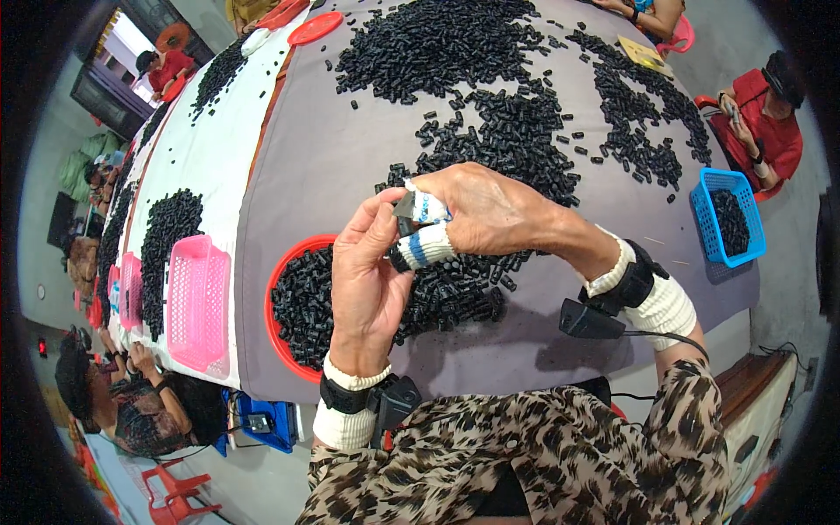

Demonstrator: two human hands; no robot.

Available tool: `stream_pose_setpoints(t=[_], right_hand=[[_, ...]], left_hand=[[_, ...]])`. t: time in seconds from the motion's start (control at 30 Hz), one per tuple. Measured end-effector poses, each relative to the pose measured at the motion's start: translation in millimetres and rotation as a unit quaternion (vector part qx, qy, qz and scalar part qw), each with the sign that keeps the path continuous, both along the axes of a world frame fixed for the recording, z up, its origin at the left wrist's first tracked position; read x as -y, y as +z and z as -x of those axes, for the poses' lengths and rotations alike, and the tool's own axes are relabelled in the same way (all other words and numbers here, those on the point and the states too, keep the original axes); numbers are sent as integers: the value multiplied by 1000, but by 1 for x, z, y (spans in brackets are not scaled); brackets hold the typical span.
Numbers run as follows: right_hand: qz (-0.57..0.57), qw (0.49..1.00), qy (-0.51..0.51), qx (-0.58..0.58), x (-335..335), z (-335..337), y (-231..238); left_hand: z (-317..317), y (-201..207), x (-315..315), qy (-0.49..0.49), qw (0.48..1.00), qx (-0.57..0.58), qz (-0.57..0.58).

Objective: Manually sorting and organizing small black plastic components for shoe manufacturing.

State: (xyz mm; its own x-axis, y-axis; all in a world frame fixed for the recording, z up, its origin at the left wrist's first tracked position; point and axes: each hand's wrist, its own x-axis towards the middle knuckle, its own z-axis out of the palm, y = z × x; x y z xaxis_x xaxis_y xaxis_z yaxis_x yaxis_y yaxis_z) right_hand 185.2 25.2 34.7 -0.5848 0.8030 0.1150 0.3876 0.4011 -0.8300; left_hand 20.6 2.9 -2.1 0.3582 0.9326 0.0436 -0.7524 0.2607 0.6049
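Note:
My left hand (369, 267) pinches a small black plastic part (405, 213) between thumb and fingertips. From the other side my right hand (494, 210) closes on the same part, its fingers curled. White knitted covers (429, 247) with blue marks wrap the right thumb and finger, hiding some of the contact. Below both hands lie many loose black plastic parts (451, 297). A red round tray (276, 325), filled with similar parts, sits under and left of my left hand.
Large heaps of black parts (429, 44) spread over the grey-covered table (297, 157). A blue basket (700, 206) holds more at the right, near a person in red (770, 131). Pink baskets (199, 328) stand at the left, close to another seated person (140, 411).

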Motion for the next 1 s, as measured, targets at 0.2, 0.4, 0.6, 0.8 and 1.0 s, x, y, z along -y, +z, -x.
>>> stream_pose_setpoints(t=[0.2, 0.4, 0.6, 0.8, 1.0], right_hand=[[-26, 999, -11, -18, 2, 0, -3], [25, 994, -87, -55, 9, 4, 5], [20, 993, -71, -88, 11, 4, 6], [1, 993, -90, -76, 12, 4, 4], [-17, 990, -108, -90, 10, 5, -2]], left_hand=[[-1, 0, 0, -1, 1000, 1, -6], [0, -3, -1, -24, 998, 66, 7], [2, -1, 2, 1, 999, 44, 15], [-4, 4, 1, 25, 999, -20, 2], [-4, 3, 2, 18, 1000, 11, 17]])
